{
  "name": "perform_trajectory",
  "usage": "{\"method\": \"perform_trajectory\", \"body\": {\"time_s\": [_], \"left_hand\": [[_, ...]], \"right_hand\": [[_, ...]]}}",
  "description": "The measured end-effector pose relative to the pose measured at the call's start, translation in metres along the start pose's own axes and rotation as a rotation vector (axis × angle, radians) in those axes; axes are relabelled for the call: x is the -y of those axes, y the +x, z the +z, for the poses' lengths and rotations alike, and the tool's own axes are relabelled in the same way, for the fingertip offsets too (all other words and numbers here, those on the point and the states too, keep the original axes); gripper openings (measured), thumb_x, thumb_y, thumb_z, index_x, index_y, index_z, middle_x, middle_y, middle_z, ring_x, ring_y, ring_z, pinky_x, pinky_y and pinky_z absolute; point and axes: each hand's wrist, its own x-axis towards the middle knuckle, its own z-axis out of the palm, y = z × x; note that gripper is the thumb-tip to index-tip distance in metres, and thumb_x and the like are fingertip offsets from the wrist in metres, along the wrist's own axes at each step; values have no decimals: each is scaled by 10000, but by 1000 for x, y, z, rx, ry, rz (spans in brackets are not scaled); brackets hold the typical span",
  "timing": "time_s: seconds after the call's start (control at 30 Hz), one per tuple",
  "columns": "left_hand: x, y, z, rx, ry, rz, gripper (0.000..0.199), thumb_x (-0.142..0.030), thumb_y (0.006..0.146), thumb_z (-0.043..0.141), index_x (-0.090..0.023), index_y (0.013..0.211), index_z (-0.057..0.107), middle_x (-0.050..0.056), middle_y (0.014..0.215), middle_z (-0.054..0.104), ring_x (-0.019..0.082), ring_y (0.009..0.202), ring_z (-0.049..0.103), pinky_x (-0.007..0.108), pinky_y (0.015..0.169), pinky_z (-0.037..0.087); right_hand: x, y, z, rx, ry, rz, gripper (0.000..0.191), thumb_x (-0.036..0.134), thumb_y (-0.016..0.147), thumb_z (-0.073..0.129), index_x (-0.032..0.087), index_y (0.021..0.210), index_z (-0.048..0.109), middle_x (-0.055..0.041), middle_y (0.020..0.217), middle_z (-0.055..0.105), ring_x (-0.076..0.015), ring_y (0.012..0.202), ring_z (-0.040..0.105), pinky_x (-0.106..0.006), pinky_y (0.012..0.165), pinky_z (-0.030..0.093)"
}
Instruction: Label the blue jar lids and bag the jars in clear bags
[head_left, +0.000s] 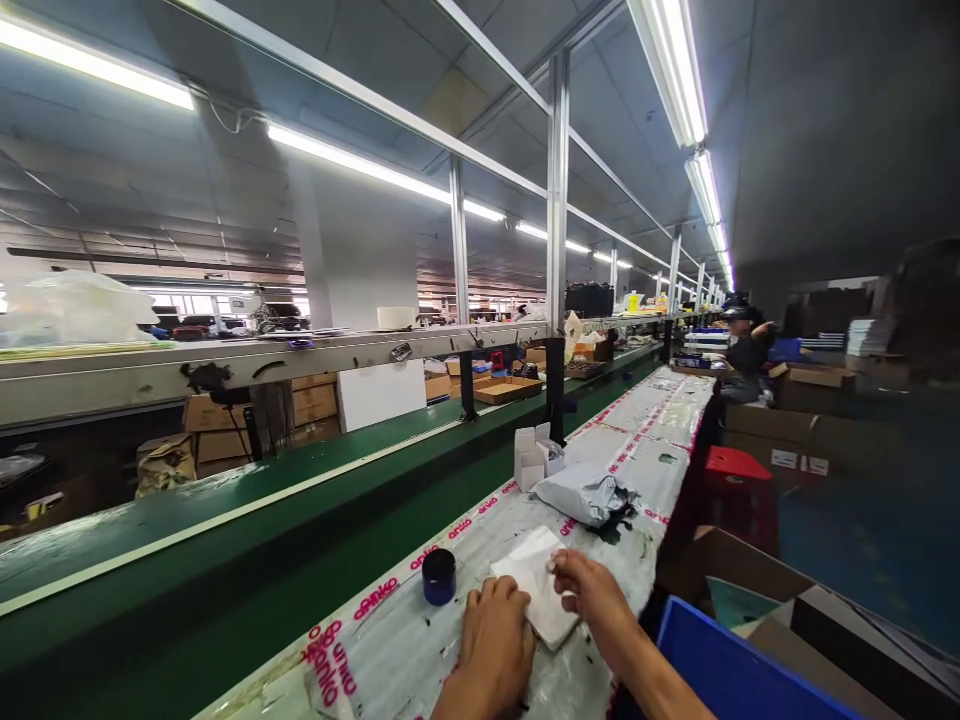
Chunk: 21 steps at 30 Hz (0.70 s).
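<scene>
A folded stack of white tissue paper (534, 556) lies on the plastic-covered bench between my hands. My left hand (496, 632) rests along its left edge, fingers bent and pressed against it. At the right edge, my right hand (592, 592) has thumb and forefinger pinched together on the tissue, with the other fingers curled. A dark blue round jar (439, 577) stands upright just left of my left hand, touching neither hand. Beyond the tissue lies a crumpled white-grey plastic bag (585, 494) with black stains beside it. Behind the bag is an open white small box (530, 458).
A green conveyor belt (300, 590) runs along the bench's left side, with metal posts (556, 200) beyond. To my right are a blue bin (739, 665), an open cardboard box (712, 560) and a red stool (742, 490). Another person (746, 350) is farther down the line.
</scene>
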Motion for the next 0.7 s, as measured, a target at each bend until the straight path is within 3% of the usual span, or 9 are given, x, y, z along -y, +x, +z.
{"method": "perform_trajectory", "body": {"time_s": [0.1, 0.27, 0.4, 0.5, 0.6, 0.7], "left_hand": [[-4, 5, 3, -12, 10, 1, 410, -121, 777, 501, -183, 1109, 733, 154, 1230, 645, 385, 1179, 521, 572, 998, 354], [-5, 14, -1, -107, -124, -54, 451, -101, 745, 500, -201, 1124, 725, 115, 1235, 654, 332, 1173, 557, 495, 1008, 387], [-9, 12, -22, -259, -288, -111, 382, -103, 789, 435, -161, 1064, 695, 114, 1255, 631, 242, 1034, 627, 373, 934, 452], [-19, 4, -44, -384, -385, -137, 276, -258, 912, 420, -166, 999, 665, 107, 1118, 669, 234, 935, 624, 365, 878, 460], [-29, -6, -62, -308, -628, -104, 362, -517, 896, 528, -177, 844, 639, 82, 869, 695, 233, 802, 624, 333, 731, 476], [-33, -16, -72, -190, -847, -108, 391, -547, 771, 671, -165, 825, 613, 78, 768, 692, 211, 672, 612, 283, 570, 442]], "right_hand": [[24, -5, -8, -14, 183, -116, 288, 468, 692, 699, 241, 846, 612, 44, 798, 609, -112, 703, 550, -216, 617, 443], [48, -21, -6, 111, 213, -148, 265, 396, 701, 789, 214, 816, 635, 13, 813, 602, -138, 729, 530, -239, 593, 440], [46, -31, 1, 159, 156, -134, 298, 423, 706, 826, 203, 822, 662, 18, 779, 580, -130, 709, 506, -224, 578, 424], [45, -37, 10, 212, 91, -113, 294, 415, 711, 840, 184, 792, 678, 8, 752, 592, -129, 697, 513, -218, 559, 411], [47, -45, 27, 312, 32, -97, 252, 367, 724, 832, 160, 764, 695, -9, 731, 616, -131, 676, 525, -231, 570, 427], [51, -57, 47, 409, 17, -86, 216, 341, 719, 796, 160, 791, 701, -21, 753, 642, -153, 718, 561, -256, 616, 468]]}}
